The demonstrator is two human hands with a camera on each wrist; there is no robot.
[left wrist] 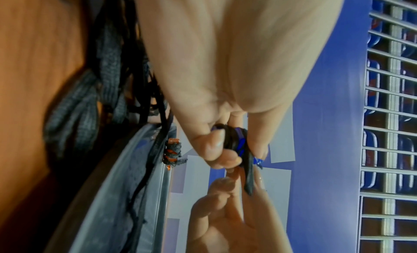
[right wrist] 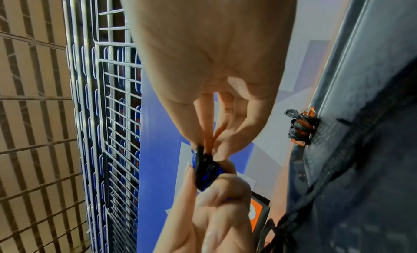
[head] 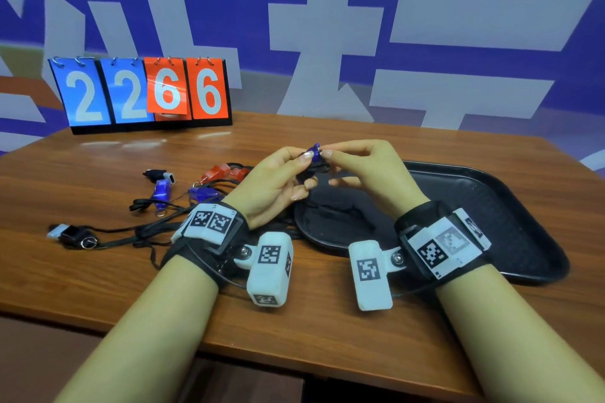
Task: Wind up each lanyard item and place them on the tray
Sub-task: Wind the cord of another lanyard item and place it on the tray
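Above the wooden table [head: 294,321], a blue whistle [head: 312,154] was gripped by the left hand [head: 278,183] so its cord end [right wrist: 199,150] could be pinched and wound by the right hand [head: 370,170].

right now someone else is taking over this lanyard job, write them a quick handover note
Left hand grips the blue whistle, its black cord mostly wound round it.
Right hand pinches the cord's loose end at the whistle.
Tray: one wound orange item at its rim, plus loose black cord.
Left to do: finish and tray this one, then the unwound pile on the table.
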